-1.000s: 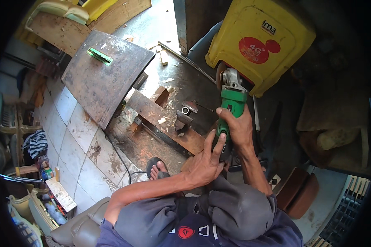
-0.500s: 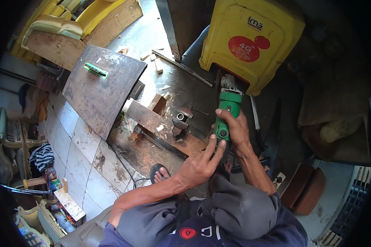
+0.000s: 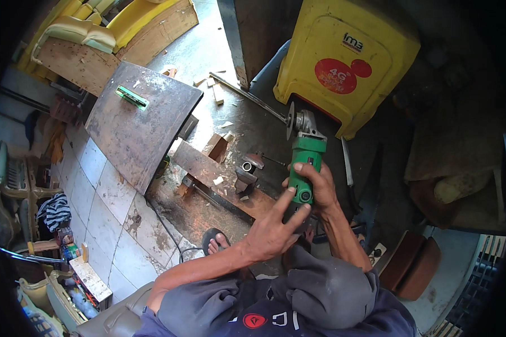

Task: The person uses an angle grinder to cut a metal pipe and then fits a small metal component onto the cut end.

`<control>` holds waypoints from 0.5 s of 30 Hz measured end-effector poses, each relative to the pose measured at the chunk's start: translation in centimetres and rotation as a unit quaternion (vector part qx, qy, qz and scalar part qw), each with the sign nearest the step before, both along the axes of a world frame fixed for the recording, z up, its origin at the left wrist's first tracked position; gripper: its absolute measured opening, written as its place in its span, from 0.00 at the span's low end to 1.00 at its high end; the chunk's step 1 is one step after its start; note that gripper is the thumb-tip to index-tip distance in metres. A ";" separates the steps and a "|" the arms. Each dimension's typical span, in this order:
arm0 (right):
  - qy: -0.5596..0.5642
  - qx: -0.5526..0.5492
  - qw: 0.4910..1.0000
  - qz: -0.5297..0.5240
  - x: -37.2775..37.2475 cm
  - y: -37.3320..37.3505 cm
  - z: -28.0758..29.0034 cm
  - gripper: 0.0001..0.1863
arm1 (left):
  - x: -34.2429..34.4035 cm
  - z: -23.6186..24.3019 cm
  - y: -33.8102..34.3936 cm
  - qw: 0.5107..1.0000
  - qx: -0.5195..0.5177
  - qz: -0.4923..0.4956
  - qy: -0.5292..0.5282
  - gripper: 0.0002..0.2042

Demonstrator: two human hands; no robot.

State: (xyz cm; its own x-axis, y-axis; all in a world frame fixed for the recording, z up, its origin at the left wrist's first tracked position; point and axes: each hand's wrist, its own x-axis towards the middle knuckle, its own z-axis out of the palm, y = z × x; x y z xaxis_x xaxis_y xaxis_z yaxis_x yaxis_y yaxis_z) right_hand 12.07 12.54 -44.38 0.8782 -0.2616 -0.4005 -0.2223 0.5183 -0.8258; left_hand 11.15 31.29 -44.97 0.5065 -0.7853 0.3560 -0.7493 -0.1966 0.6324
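Observation:
A green angle grinder (image 3: 307,163) with a grey metal head and a thin disc (image 3: 290,121) is held out in front of my knees, its head pointing away from me. My right hand (image 3: 325,188) wraps its body from the right, with the thumb lying across the top. At the rear end, my left hand (image 3: 270,227) has its index and middle fingers on the casing beside a round cap; its thumb is hidden. A small vise-like metal piece (image 3: 246,177) sits on a wooden beam (image 3: 208,165) left of the grinder.
Beyond the grinder stands a yellow plastic stool (image 3: 348,62). A knife (image 3: 348,174) lies to its right. At the left is a worn brown board (image 3: 143,115) with a green level-like tool (image 3: 132,97) on top. A metal rod (image 3: 247,96) and wood scraps (image 3: 217,92) lie on the floor.
The grinder has shifted slightly left and toward me, and its disc now shows more of its face, clear of the stool's edge. Both hands have stayed on it.

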 end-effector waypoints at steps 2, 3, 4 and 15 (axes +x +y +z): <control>0.004 -0.008 1.000 0.008 0.0 0.1 0.3 0.24 | 0.0 -0.3 -0.2 0.998 0.011 -0.015 -0.059 0.32; 0.006 -0.011 1.000 0.012 0.1 0.1 0.5 0.24 | 0.1 -0.5 -0.2 0.997 0.010 -0.012 -0.081 0.31; 0.007 -0.015 1.000 0.009 0.0 0.2 0.7 0.24 | 0.1 -0.7 -0.2 0.995 0.009 -0.009 -0.104 0.30; 0.017 0.063 0.997 0.045 -0.3 -0.6 0.0 0.25 | 1.3 1.2 0.5 0.995 -0.065 -0.071 -0.017 0.28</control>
